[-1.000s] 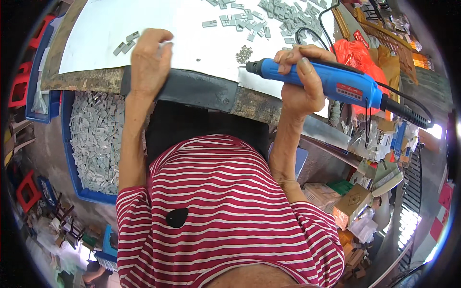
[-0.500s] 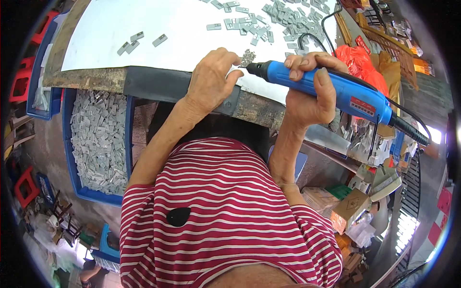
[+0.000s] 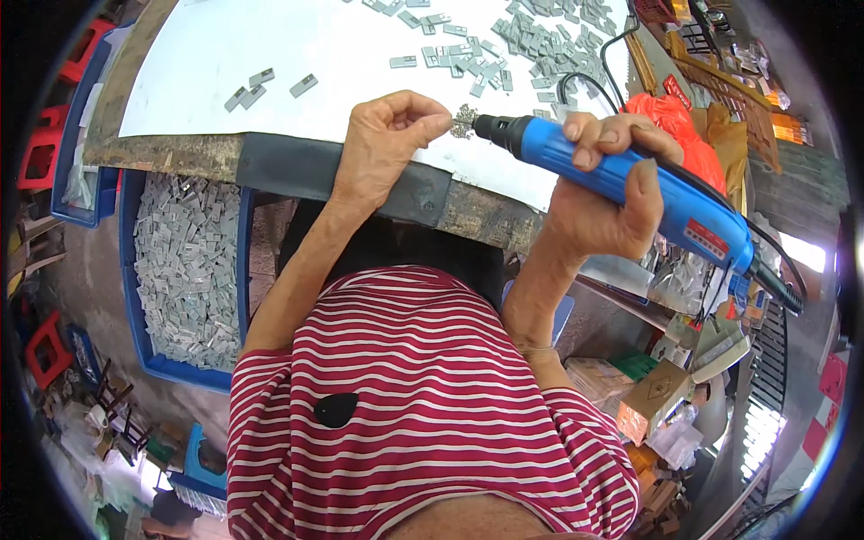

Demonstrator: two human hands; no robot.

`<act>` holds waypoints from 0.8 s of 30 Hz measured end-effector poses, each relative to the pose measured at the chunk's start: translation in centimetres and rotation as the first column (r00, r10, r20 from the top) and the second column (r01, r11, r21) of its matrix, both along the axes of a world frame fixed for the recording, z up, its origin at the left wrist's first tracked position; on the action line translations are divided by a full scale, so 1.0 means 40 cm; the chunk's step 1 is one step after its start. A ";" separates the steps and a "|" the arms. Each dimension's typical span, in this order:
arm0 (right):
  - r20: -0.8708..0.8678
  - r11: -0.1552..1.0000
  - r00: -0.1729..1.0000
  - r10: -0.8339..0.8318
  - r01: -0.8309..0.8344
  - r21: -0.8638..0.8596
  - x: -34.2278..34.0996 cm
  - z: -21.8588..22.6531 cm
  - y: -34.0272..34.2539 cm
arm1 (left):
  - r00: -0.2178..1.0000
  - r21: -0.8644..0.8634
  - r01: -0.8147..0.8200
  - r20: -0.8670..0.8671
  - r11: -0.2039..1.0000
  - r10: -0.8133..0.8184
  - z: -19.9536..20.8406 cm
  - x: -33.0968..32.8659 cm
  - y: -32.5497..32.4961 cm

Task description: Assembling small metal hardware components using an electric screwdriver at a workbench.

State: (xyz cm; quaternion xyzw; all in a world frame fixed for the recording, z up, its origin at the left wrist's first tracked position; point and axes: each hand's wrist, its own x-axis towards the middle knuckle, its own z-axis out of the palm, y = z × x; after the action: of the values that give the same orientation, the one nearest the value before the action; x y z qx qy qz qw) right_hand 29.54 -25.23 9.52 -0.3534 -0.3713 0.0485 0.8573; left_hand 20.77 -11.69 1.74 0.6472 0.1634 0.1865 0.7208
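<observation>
My right hand (image 3: 607,211) is wrapped round a blue electric screwdriver (image 3: 684,211), held nearly level with its black nose toward the left. A thin bit sticks out of the nose and reaches the fingertips of my left hand (image 3: 382,144). Thumb and forefinger of that hand are pinched together at the bit's end; what lies between them is too small to make out. Just behind the bit, a little heap of tiny metal parts (image 3: 464,117) lies on the white sheet (image 3: 351,54). Three small grey rectangular pieces (image 3: 258,79) and another like them lie on the left.
Many more grey pieces (image 3: 549,49) are spread at the far right of the worktable. Below its front edge (image 3: 180,153), a blue bin (image 3: 180,369) is full of similar pieces. A black cable (image 3: 621,67) and a red plastic bag (image 3: 684,135) are on the right.
The screwdriver and my right hand have shifted right and slightly nearer to me. My left hand's thumb and forefinger, apart before, have closed together at the bit's tip.
</observation>
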 end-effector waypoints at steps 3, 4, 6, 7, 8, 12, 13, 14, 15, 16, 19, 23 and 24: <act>0.035 0.998 0.998 0.049 -0.050 0.042 0.000 0.020 0.004 | 0.997 -0.431 0.049 0.069 0.901 -0.022 -0.006 0.003 0.001; 0.053 0.998 0.997 0.047 -0.050 0.042 -0.001 0.024 0.006 | 0.996 -0.559 0.075 0.085 0.826 -0.033 -0.005 0.003 -0.002; 0.104 0.996 0.991 0.088 -0.089 0.006 0.003 0.029 0.003 | 0.994 -0.675 0.100 0.103 0.731 -0.042 -0.006 0.002 -0.001; 0.153 0.991 0.980 0.131 -0.127 -0.031 0.004 0.030 0.002 | 0.988 -0.737 0.145 0.141 0.660 -0.060 -0.009 0.002 0.001; 0.153 0.991 0.979 0.132 -0.128 -0.032 0.003 0.030 0.003 | 0.981 -0.791 0.190 0.181 0.582 -0.074 -0.013 0.002 0.003; 0.204 0.992 0.972 0.119 -0.110 -0.053 0.001 0.029 0.006 | 0.956 -0.832 0.286 0.278 0.476 -0.090 -0.042 0.009 0.007; 0.218 0.992 0.968 0.126 -0.116 -0.059 0.002 0.028 0.006 | 0.953 -0.837 0.299 0.290 0.458 -0.092 -0.045 0.009 0.008; 0.218 0.991 0.968 0.127 -0.117 -0.059 0.004 0.027 0.006 | 0.949 -0.843 0.312 0.302 0.439 -0.094 -0.046 0.009 0.008; 0.213 0.991 0.968 0.134 -0.123 -0.060 0.005 0.026 0.006 | 0.949 -0.843 0.311 0.302 0.439 -0.093 -0.045 0.009 0.007; 0.207 0.990 0.968 0.140 -0.130 -0.060 0.005 0.025 0.006 | 0.948 -0.847 0.315 0.304 0.429 -0.095 -0.043 0.009 0.005; 0.193 0.988 0.969 0.152 -0.144 -0.055 0.003 0.024 0.007 | 0.943 -0.854 0.330 0.317 0.401 -0.101 -0.043 0.010 0.003; 0.187 0.989 0.971 0.147 -0.140 -0.051 0.003 0.019 0.006 | 0.944 -0.866 0.329 0.310 0.376 -0.113 -0.049 0.012 0.001; 0.186 0.989 0.972 0.147 -0.140 -0.049 0.003 0.019 0.005 | 0.944 -0.866 0.329 0.310 0.376 -0.112 -0.049 0.012 0.000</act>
State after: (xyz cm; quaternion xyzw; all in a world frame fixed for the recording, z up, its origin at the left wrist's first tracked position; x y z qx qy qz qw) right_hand 29.68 -25.04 10.28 -0.3440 -0.4746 0.0834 0.8059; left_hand 21.25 -11.68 -0.22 0.1452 0.0768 0.0330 0.9859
